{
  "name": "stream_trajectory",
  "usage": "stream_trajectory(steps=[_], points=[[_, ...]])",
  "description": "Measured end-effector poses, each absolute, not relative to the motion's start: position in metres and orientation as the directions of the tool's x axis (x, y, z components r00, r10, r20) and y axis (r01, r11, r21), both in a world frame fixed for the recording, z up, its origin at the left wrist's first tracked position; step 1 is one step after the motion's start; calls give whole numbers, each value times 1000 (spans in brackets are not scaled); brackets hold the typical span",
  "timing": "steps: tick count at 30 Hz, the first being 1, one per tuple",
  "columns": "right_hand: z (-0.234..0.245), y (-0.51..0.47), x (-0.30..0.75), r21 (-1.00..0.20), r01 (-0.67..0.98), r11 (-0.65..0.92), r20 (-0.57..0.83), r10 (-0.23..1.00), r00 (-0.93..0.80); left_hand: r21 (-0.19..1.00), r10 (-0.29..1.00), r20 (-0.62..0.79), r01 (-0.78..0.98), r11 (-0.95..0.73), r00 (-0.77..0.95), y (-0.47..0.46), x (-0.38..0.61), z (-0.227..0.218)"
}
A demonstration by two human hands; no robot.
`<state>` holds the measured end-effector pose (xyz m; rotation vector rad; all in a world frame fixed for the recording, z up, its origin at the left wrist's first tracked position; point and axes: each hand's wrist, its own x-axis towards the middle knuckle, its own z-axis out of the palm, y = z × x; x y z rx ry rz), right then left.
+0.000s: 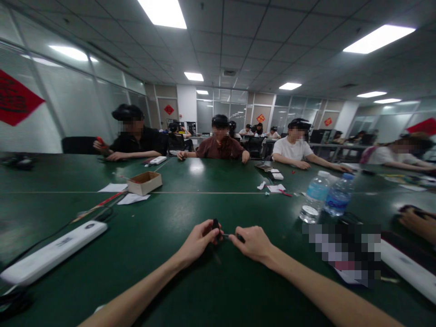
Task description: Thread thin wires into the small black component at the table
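Over the green tabletop (177,277), my left hand (200,238) pinches a small black piece (215,223) between thumb and fingers; its exact kind is too small to make out. My right hand (254,243) is closed round the black handle of what looks like a small screwdriver (240,238). Its thin metal shaft points left and meets, or nearly meets, the black piece. Fingers cover much of both things.
A white power strip (57,252) lies at left, near an open cardboard box (145,183) and papers. Two water bottles (315,197) stand at right, by another power strip (407,265). A co-worker's hand (418,225) rests at far right; several people sit across the table.
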<state>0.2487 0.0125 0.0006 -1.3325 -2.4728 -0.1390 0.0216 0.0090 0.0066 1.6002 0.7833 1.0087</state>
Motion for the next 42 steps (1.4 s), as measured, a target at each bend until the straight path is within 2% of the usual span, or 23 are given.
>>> stream_trajectory(steps=[4, 9, 21, 34, 42], points=[[-2, 15, 249, -89, 832, 548, 365, 795, -485, 968, 870, 225, 5, -252, 438, 10, 22, 4], [-2, 19, 250, -203, 841, 502, 387, 830, -402, 958, 814, 183, 85, -273, 552, 4, 25, 6], [1, 14, 249, -116, 811, 573, 331, 793, -512, 979, 902, 190, -148, -142, 389, 16, 22, -7], [0, 14, 249, -37, 826, 562, 323, 789, -523, 979, 879, 205, -90, -184, 431, 13, 21, 0], [2, 12, 249, -44, 832, 553, 305, 801, -516, 977, 875, 211, -56, -207, 437, 13, 22, -1]])
